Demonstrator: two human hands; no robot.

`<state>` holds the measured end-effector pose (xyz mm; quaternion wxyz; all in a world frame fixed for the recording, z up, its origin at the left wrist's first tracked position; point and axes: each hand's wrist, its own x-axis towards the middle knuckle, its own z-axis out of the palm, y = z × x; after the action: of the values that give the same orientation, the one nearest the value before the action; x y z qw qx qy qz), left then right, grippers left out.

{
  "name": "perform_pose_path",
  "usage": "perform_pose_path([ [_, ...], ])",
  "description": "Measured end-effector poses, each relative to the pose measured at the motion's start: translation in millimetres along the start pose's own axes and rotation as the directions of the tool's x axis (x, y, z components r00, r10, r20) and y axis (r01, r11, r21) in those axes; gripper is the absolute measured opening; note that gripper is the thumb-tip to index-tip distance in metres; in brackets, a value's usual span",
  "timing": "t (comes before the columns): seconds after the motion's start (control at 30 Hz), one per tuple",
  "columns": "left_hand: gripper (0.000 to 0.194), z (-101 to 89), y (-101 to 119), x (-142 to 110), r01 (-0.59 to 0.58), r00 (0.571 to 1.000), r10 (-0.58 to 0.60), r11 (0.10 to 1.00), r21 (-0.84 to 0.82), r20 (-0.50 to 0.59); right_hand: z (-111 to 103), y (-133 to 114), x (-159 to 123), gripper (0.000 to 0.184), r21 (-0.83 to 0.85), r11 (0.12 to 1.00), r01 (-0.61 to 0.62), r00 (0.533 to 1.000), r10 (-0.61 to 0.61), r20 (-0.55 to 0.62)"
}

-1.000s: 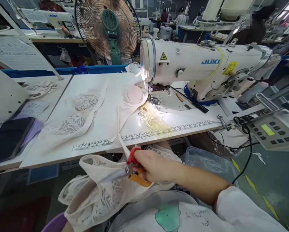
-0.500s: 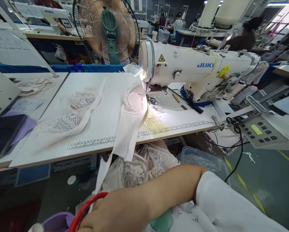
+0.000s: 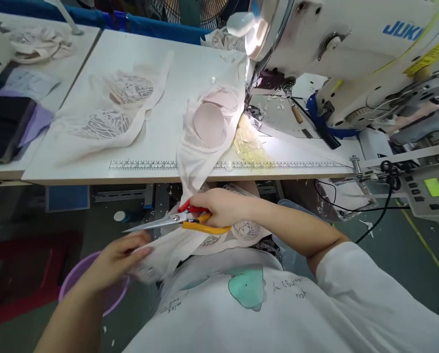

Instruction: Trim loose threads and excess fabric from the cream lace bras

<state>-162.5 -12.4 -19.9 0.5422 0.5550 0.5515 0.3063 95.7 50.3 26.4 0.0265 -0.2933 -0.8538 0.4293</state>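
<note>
My right hand [image 3: 225, 208] is closed round red-and-yellow scissors [image 3: 175, 223], whose blades point left just below the table's front edge. My left hand [image 3: 122, 255] pinches the lower end of a white lace garment [image 3: 175, 247] in my lap. A strip of that white fabric [image 3: 192, 169] runs up over the table edge to pale pink padded cups [image 3: 210, 117] lying by the needle of the white sewing machine [image 3: 352, 44].
Another lace piece [image 3: 111, 115] lies on the white table [image 3: 160, 63] with its printed ruler [image 3: 149, 165]. A purple basin [image 3: 82, 279] sits on the floor at my left. A control panel [image 3: 430, 189] stands at right. Dark cloth [image 3: 2, 125] lies far left.
The view has dropped toward my lap. My right hand has come back up with the scissors to the fabric strip, and my left hand has come into view holding the lace.
</note>
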Motion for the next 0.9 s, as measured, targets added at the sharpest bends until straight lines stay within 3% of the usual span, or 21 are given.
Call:
perform_pose_path([
  [0.1, 0.012, 15.2, -0.7, 29.3, -0.017, 0.977, -0.002, 0.996, 0.086, 0.215, -2.0, 2.2, -23.6, 0.018, 0.048, 0.999, -0.021, 0.998, 0.019, 0.056],
  [0.2, 0.021, 35.2, 11.7, 33.4, -0.160, 0.950, 0.115, 0.977, 0.138, 0.291, -6.3, -1.4, -38.2, 0.021, 0.079, 0.997, -0.025, 0.998, 0.020, 0.058],
  [0.3, 0.016, 56.3, 31.5, 29.0, -0.309, 0.935, 0.251, 0.924, 0.225, 0.253, -11.8, 0.1, -41.1, 0.024, 0.066, 0.997, -0.047, 0.999, 0.047, 0.014],
  [0.37, 0.009, 68.9, 43.2, 28.3, -0.343, 0.932, 0.285, 0.893, 0.292, 0.223, -15.2, 3.6, -39.6, 0.024, 0.060, 0.997, -0.042, 0.999, 0.042, -0.008],
  [0.53, 0.015, 85.5, 54.8, 31.4, -0.242, 0.970, 0.227, 0.881, 0.406, 0.086, -23.8, 9.1, -35.0, 0.020, 0.025, 1.000, 0.000, 1.000, 0.000, -0.010],
  [0.6, 0.015, 87.3, 55.2, 30.9, -0.165, 0.986, 0.157, 0.932, 0.324, 0.052, -28.4, 8.9, -34.5, 0.020, 0.015, 1.000, 0.015, 1.000, -0.015, 0.003],
  [0.67, 0.013, 88.0, 55.5, 29.0, -0.068, 0.997, 0.063, 0.992, 0.107, 0.054, -33.3, 8.4, -34.9, 0.020, -0.004, 1.000, -0.003, 1.000, 0.003, -0.002],
  [0.77, 0.014, 88.1, 56.6, 25.5, 0.069, 0.996, -0.058, 0.982, -0.177, 0.069, -38.7, 8.9, -35.8, 0.021, 0.010, 1.000, -0.018, 0.999, 0.018, -0.039],
  [0.9, 0.018, 87.6, 56.9, 25.0, 0.114, 0.992, -0.097, 0.959, -0.259, 0.076, -39.1, 11.8, -33.1, 0.022, 0.057, 0.998, 0.013, 0.999, -0.010, -0.047],
])
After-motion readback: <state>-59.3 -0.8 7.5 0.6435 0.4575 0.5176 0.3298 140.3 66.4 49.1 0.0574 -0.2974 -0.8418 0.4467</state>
